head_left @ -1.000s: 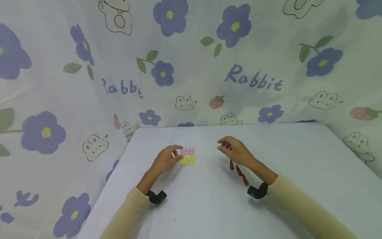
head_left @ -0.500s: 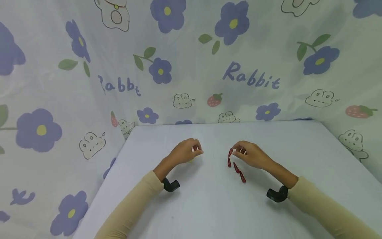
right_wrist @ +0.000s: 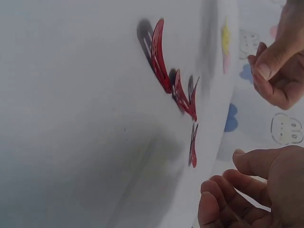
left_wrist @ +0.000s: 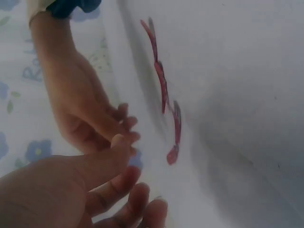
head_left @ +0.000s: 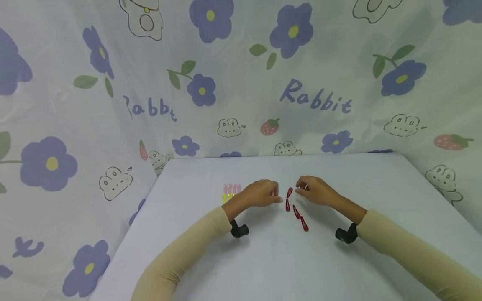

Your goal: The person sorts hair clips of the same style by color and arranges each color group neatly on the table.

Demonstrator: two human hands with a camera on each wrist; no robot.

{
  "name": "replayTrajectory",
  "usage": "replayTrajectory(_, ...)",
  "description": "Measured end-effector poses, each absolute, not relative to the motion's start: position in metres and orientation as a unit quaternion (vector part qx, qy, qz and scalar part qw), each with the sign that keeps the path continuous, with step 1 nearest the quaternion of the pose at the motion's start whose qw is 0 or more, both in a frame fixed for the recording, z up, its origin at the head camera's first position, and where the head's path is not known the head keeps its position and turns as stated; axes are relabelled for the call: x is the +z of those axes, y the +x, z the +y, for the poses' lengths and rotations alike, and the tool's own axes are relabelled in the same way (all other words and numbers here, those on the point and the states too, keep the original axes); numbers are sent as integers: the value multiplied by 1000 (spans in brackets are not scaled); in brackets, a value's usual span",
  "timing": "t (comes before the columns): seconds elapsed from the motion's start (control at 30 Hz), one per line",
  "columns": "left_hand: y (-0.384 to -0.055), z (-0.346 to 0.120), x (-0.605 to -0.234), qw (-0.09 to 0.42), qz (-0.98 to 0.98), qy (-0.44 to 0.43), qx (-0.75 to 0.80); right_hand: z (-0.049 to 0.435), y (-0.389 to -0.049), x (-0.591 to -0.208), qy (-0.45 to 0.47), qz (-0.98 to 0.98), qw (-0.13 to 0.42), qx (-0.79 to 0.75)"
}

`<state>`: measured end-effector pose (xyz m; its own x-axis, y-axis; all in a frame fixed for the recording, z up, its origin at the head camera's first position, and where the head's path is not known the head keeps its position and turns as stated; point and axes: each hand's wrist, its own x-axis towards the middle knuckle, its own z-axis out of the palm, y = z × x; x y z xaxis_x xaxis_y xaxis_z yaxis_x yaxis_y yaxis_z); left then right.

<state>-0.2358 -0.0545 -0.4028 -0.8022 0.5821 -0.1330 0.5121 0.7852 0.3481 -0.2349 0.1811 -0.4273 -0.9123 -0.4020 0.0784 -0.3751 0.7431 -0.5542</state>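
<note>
Several red snap hair clips (head_left: 296,212) lie end to end in a crooked line on the white table. The farthest red clip (head_left: 289,192) lies tilted between my two hands. My left hand (head_left: 263,193) hovers just left of it, fingers loosely bent around nothing. On its other side is my right hand (head_left: 315,191), also bare, with relaxed bent fingers near the clip but apart from it. Pink hair clips (head_left: 232,188) stand in a neat row, with a row of yellow hair clips (head_left: 224,198) in front, partly hidden by my left wrist.
The white tabletop (head_left: 263,263) spreads around the clips. Behind and to the left hangs a printed cloth (head_left: 241,83) with flowers and rabbits. Each wrist carries a small black camera, such as the left wrist camera (head_left: 239,230).
My left hand has moved right, from the pink and yellow clips to the red line. My right hand was at the farthest red clip half a second ago and now sits slightly apart from it.
</note>
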Motion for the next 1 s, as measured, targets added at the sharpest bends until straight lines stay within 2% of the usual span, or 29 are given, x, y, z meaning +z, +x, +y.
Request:
replayTrajectory(0.23, -231, -29, -414, 154, 942, 276, 118, 175, -256, -433, -224, 938, 45, -262)
replayTrajectory(0.57, -233, -14, -425, 189, 948, 230, 110, 173, -276, -442, -182, 942, 77, -272)
replayTrajectory(1.0, -234, -13, -423, 182, 951, 228, 107, 165, -281, -440, -177, 937, 127, -274)
